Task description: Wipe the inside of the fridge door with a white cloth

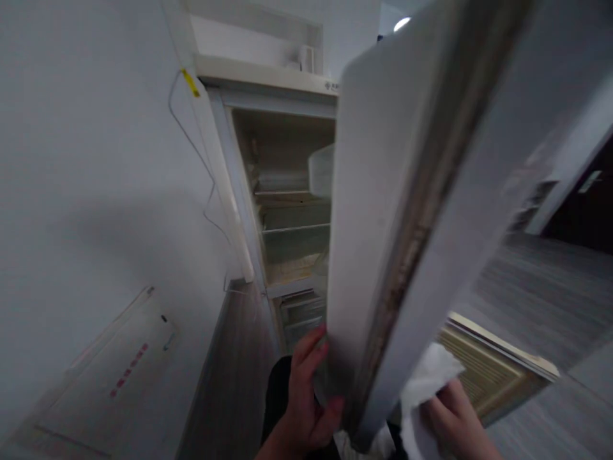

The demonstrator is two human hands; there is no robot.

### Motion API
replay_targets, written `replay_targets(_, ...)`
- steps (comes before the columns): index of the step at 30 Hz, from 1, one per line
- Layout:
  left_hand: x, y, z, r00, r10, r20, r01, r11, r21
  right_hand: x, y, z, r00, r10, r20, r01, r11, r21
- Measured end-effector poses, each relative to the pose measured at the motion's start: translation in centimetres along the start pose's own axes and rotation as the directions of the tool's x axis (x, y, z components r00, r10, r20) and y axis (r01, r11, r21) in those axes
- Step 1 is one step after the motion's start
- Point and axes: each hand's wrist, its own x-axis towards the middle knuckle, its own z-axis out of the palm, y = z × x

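A refrigerator door [371,211] stands swung out toward me, its edge filling the middle of the view. Along that edge runs a door gasket [414,246] with brown and black grime on it. Low on the door, my left hand [306,390] grips its inner side, fingers on the liner and thumb near the edge. On the outer side my right hand [453,415] is closed on a crumpled white tissue [426,383], which lies close to the door's lower part. More white material [352,444] shows below the door.
Behind the door is the open refrigerator compartment [292,166] with shelves. A lower door [493,364] juts out to the right. A white wall [86,128] stands at left, with a loose cable [191,140] and a pale panel with red marks [119,377]. Grey floor [536,287] extends right.
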Motion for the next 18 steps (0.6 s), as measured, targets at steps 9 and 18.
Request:
replay_targets(9, 2.8, -5.8, -3.5, 0.899, -0.323, -0.295, 0.331, 0.943, -0.021, -1.0, 0.3, 0.8, 0.912, 0.12, 0.393, -0.125, 0.992, -0.013)
replay_targets(18, 6.9, -14.5, -2.8, 0.885, -0.354, -0.303, 0.428, 0.874, 0.229, -0.9, 1.7, 0.5, 0.935, 0.165, 0.313, -0.168, 0.986, -0.018)
